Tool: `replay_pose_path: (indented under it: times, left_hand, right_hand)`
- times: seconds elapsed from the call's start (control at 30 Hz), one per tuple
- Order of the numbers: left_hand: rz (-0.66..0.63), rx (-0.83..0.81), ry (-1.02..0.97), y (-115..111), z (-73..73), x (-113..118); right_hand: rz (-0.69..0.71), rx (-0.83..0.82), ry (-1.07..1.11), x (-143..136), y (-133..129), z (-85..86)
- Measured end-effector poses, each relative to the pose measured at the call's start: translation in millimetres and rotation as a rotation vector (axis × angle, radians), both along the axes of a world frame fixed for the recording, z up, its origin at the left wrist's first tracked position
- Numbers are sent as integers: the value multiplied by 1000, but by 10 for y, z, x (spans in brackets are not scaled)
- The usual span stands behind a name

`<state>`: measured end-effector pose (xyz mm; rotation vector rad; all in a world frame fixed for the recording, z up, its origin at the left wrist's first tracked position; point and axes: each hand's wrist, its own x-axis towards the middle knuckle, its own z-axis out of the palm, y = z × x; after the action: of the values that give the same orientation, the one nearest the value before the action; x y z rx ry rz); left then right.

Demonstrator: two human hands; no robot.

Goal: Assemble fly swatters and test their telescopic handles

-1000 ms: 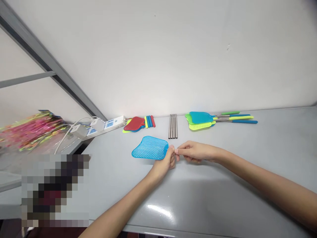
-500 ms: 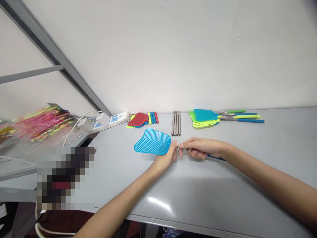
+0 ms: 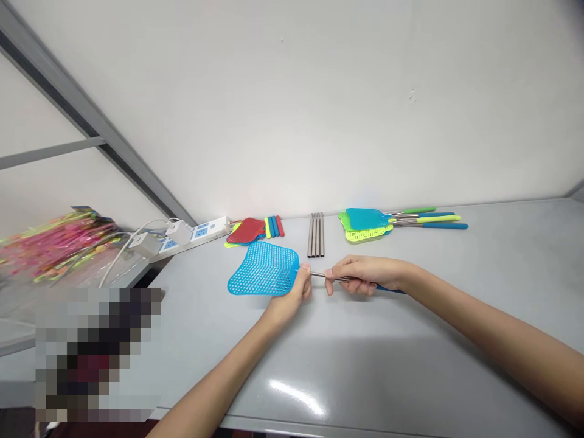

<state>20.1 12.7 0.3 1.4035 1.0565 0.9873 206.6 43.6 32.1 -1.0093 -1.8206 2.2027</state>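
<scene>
Both hands are on one fly swatter (image 3: pixel 264 271), held level above the grey table. Its blue perforated head points left. My left hand (image 3: pixel 294 289) is closed around the neck, where the head meets the metal rod. Farther along, my right hand (image 3: pixel 358 275) grips the rod, and the blue handle (image 3: pixel 387 289) sticks out beyond it to the right. A stretch of bare metal rod (image 3: pixel 318 274) shows between the two hands. Just behind them stand several loose metal rods (image 3: pixel 316 235) lying side by side.
At the back right lies a pile of swatters (image 3: pixel 366 219) with coloured handles. Loose swatter heads (image 3: pixel 246 231) and several short grips (image 3: pixel 274 227) lie back left, beside a white power strip (image 3: pixel 196 234). Pink bagged items (image 3: pixel 55 243) are at far left, above a blurred-out patch (image 3: pixel 98 356).
The hands have moved apart, so more metal rod shows between them. The left hand and the blue head have shifted left. The whole view has shifted slightly.
</scene>
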Motion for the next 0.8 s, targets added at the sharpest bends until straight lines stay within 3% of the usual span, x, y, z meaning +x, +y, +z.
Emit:
replay_pose_path:
  times: [0.5, 0.8]
  left_hand:
    - [74, 89, 58, 37, 137, -123]
    - [123, 58, -60, 5, 70, -101]
  right_hand:
    - [-3, 86, -21, 68, -10, 117]
    - [-29, 89, 45, -22, -127, 177]
